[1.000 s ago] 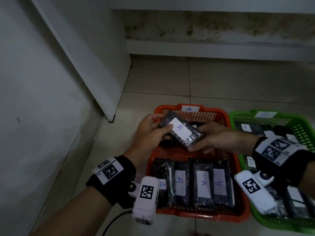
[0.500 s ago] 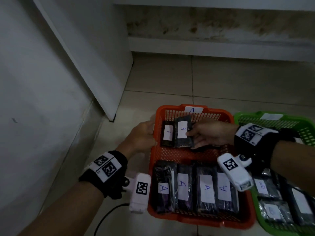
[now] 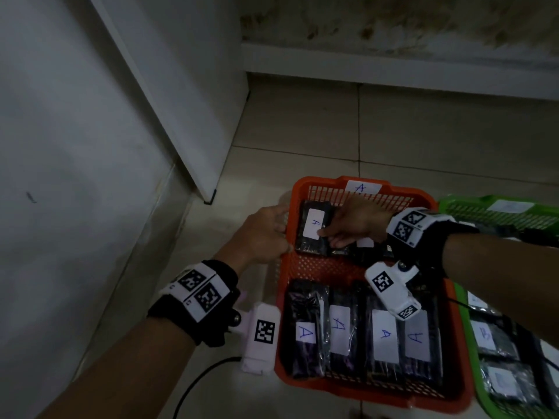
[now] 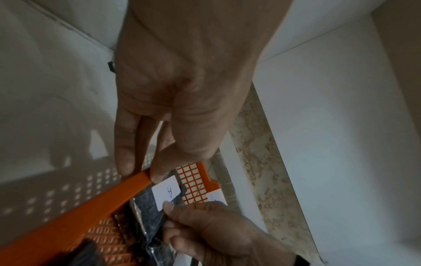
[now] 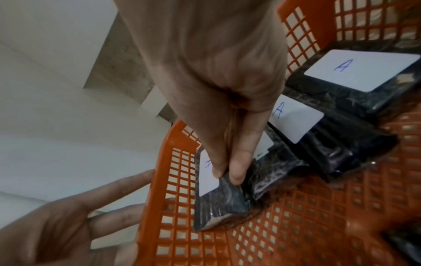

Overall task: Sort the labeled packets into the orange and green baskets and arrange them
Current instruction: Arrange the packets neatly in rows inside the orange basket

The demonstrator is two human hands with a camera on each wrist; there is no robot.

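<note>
Pale glossy floor tiles (image 3: 302,122) underfoot, a stained wall with a white ledge (image 3: 393,65) at the back and a white panel (image 3: 181,101) leaning in from the left. Two slotted plastic baskets sit side by side on the floor: the orange basket (image 3: 305,264), tagged A, and beside it the green basket (image 3: 462,316), only partly in frame. Count the orange one: four dark film-wrapped packets with white A labels (image 3: 360,331) lined along the near wall, more in the far row. There the right hand (image 3: 357,225) has its fingertips pinching the black wrapped packet marked A (image 3: 313,228), tucked into the far left corner, standing tilted against the wall. The left hand (image 3: 263,234) holds the basket's left rim, thumb inside, fingers outside. The right wrist camera shows what the head camera hides: two more A packets (image 5: 337,100) lying past the held one. The left wrist camera shows the thumb touching that packet's label.
</note>
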